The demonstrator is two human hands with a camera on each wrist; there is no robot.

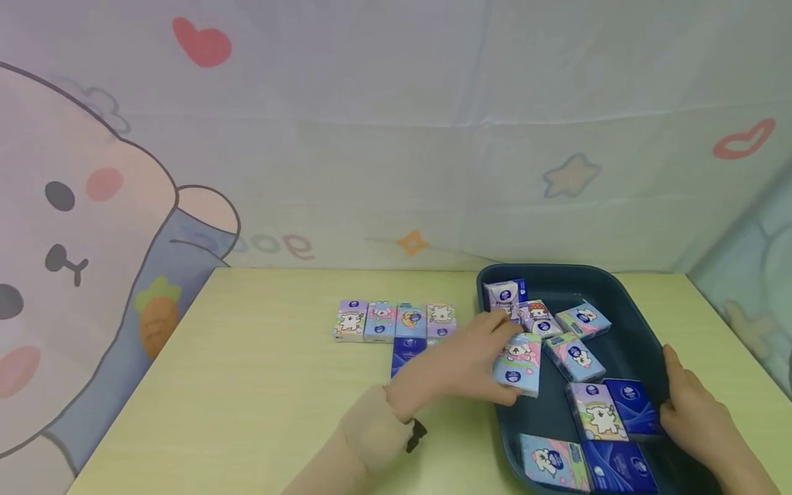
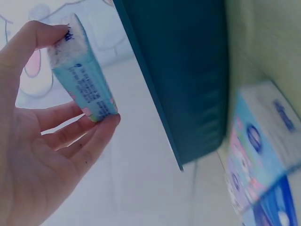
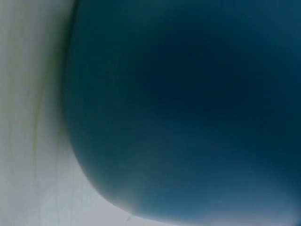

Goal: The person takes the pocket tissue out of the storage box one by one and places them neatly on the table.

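My left hand (image 1: 460, 359) pinches a light blue and pink pocket tissue pack (image 1: 520, 364) over the left side of a dark teal tray (image 1: 628, 344). In the left wrist view, the thumb presses one end of this tissue pack (image 2: 84, 80) and the fingertips hold the other. My right hand (image 1: 702, 412) grips the tray's right rim, thumb on the inner side. Inside the tray lie several tissue packs, among them a lilac one (image 1: 599, 412) and a dark blue one (image 1: 621, 467). The right wrist view shows mostly the blurred tray wall (image 3: 164, 141).
Left of the tray, a row of tissue packs (image 1: 380, 322) lies on the pale yellow table (image 1: 247, 385), with a dark blue pack (image 1: 407, 352) against its near side. My left forearm partly covers this group. A printed cloth (image 1: 371, 137) hangs behind the table.
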